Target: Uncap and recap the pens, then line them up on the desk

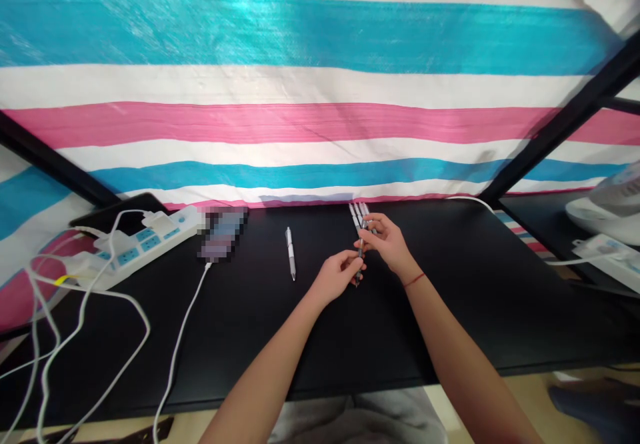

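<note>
A dark, partly clear pen (361, 252) is held upright-looking between both hands above the black table. My left hand (341, 275) pinches its lower part, near the tip. My right hand (384, 240) grips the upper part with thumb and fingers; a thin red string circles that wrist. Just behind the right hand, several white pens (356, 214) lie side by side, their lower ends hidden by the hand. Off to the left, a single white and grey pen (291, 254) rests alone on the table, tip toward me.
On the left lie a phone (223, 234) with a charging cable (183, 337), a white power strip (145, 247) with tangled white cords, and a black flat object (120, 209). The black table (240, 337) meets a striped sheet (320, 124) at the back. Another power strip (613, 261) sits far right.
</note>
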Tool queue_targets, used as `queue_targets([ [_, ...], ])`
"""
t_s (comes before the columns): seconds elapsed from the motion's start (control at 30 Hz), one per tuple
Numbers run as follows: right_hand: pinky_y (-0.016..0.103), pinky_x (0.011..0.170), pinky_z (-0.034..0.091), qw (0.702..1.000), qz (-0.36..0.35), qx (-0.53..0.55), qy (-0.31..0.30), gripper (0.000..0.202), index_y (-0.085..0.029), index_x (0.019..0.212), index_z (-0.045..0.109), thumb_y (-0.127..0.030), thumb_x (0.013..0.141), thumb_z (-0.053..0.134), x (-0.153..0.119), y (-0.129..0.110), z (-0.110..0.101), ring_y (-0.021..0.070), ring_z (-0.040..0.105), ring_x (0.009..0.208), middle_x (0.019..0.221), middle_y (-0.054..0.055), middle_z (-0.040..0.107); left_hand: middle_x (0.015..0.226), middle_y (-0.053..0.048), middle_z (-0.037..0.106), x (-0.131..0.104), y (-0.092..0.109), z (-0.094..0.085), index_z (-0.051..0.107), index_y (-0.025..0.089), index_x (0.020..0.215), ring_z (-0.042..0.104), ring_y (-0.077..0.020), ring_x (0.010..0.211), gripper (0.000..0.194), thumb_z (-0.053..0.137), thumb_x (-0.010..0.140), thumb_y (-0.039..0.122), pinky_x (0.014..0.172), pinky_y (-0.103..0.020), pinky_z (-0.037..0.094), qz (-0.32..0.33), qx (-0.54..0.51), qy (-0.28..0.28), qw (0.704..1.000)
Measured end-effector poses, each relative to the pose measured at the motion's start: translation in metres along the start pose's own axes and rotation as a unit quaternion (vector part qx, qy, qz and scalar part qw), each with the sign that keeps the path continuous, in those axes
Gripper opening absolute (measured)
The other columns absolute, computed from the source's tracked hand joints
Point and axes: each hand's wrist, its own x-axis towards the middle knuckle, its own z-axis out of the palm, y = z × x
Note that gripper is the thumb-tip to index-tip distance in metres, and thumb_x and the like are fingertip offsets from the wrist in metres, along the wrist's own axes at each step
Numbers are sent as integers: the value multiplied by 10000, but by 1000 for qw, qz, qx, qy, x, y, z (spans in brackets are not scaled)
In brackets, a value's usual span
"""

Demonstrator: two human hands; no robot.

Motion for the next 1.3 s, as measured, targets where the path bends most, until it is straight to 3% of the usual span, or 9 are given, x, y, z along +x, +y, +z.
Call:
queue_targets([
  [0.23, 281, 547, 543, 1000, 0, -6, 13, 566, -254, 1170, 467, -441, 697, 715, 1, 1, 3, 186, 671, 691, 807, -31, 529, 844, -80, 638, 0, 1, 1, 614, 104, 983, 583, -110, 628, 374, 599, 798, 429, 553, -240, 486, 7, -17, 9, 1000],
  [0.33, 273, 525, 530, 999, -7, -36, 20, 603, -260, 1238, 412, -479, 735, 661, 1, 2, 3, 164, 648, 672, 884, 2, 561, 877, -85, 655, 2, -1, -2, 625, 118, 1020, 607, -124, 672, 393, 613, 789, 436, 590, -247, 510, 14, -27, 57, 998],
  [0.5, 272, 582, 486, 961, -91, -251, -67, 278, -219, 975, 605, -401, 767, 638, -5, 4, 9, 140, 589, 637, 787, 5, 615, 1119, -90, 624, 8, -5, -15, 646, 164, 1041, 627, -182, 923, 384, 657, 755, 420, 784, -308, 545, 75, -86, 197, 974],
  [0.63, 277, 597, 447, 922, -136, -349, -103, 106, -227, 816, 642, -296, 810, 562, -11, 2, 20, 142, 557, 615, 730, 1, 634, 1077, -84, 648, 11, -6, -24, 654, 165, 1057, 627, -197, 943, 410, 672, 738, 421, 851, -349, 530, 84, -85, 216, 969],
  [0.8, 260, 573, 431, 935, -119, -331, -43, 101, -211, 740, 609, -288, 785, 561, -8, 4, 19, 143, 541, 585, 649, -10, 597, 986, -69, 650, 10, -5, -24, 610, 167, 1142, 633, -175, 856, 476, 670, 746, 423, 787, -338, 550, 86, -58, 191, 976],
  [0.97, 260, 589, 440, 942, -64, -324, 66, 162, -183, 728, 616, -331, 755, 556, 3, 4, -9, 156, 569, 590, 634, 8, 616, 932, -53, 611, 8, -2, -22, 577, 170, 1163, 624, -139, 763, 446, 622, 784, 400, 672, -277, 555, 75, -38, 177, 981],
  [1.1, 272, 614, 416, 887, 13, -433, 162, 170, -184, 636, 627, -323, 706, 558, 9, 3, -41, 178, 598, 614, 602, 20, 636, 889, -47, 616, 7, 2, -27, 601, 165, 1100, 607, -118, 682, 353, 576, 808, 362, 614, -249, 536, 70, 12, 184, 980],
  [1.2, 280, 604, 401, 851, 64, -489, 178, 198, -187, 620, 635, -345, 700, 546, 11, 4, -53, 203, 615, 647, 639, 45, 665, 894, -51, 638, 4, 7, -34, 629, 177, 1047, 609, -123, 673, 292, 543, 831, 353, 629, -254, 522, 81, 89, 183, 976],
  [1.3, 278, 601, 396, 833, 80, -521, 168, 191, -196, 642, 641, -346, 709, 543, 11, 9, -53, 213, 625, 673, 676, 54, 680, 915, -47, 649, -1, 14, -44, 649, 204, 1009, 605, -136, 699, 244, 521, 850, 336, 667, -264, 502, 129, 213, 200, 948],
])
